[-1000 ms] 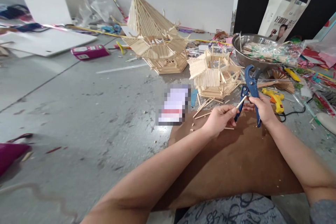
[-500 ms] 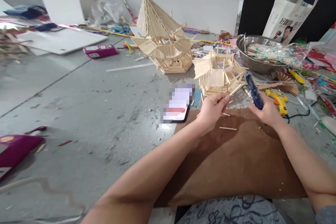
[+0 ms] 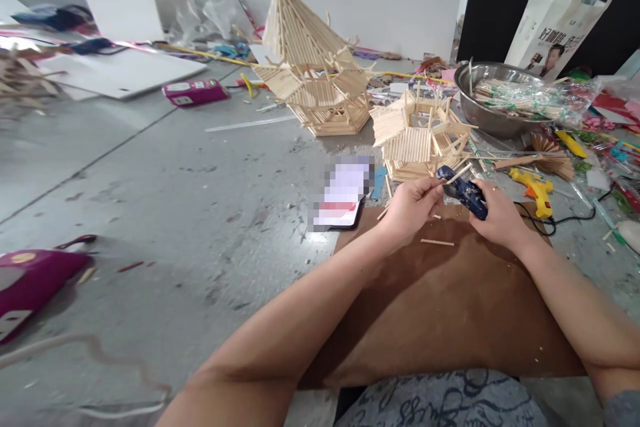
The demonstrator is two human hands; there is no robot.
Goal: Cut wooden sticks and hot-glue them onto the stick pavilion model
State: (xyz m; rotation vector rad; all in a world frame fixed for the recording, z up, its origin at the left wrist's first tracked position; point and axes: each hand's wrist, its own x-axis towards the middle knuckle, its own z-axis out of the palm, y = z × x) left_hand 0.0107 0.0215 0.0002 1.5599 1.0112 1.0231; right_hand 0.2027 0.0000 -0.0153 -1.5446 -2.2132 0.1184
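Observation:
My left hand (image 3: 411,208) pinches a thin wooden stick (image 3: 460,173) between thumb and fingers, its free end slanting up to the right. Wrapped round a dark blue hand tool that looks like cutters (image 3: 469,196) is my right hand (image 3: 503,215). The tool's head lies against the stick close to my left fingertips; whether its jaws are closed on the stick I cannot tell. Just beyond my hands stands a low six-sided stick model (image 3: 407,143). A short cut stick (image 3: 437,242) lies on the brown board (image 3: 450,320) below my hands.
A taller stick pagoda (image 3: 320,90) stands behind. Left of the board is a phone (image 3: 345,193). To the right are a yellow glue gun (image 3: 535,190) with its cord, a folded fan (image 3: 550,159) and a steel bowl (image 3: 463,93) of packed sticks. A purple device (image 3: 40,287) sits at left.
My right hand has brought the blue cutters left and tilted them, so their head now meets the stick. My left hand stays nearly in place, still pinching the stick.

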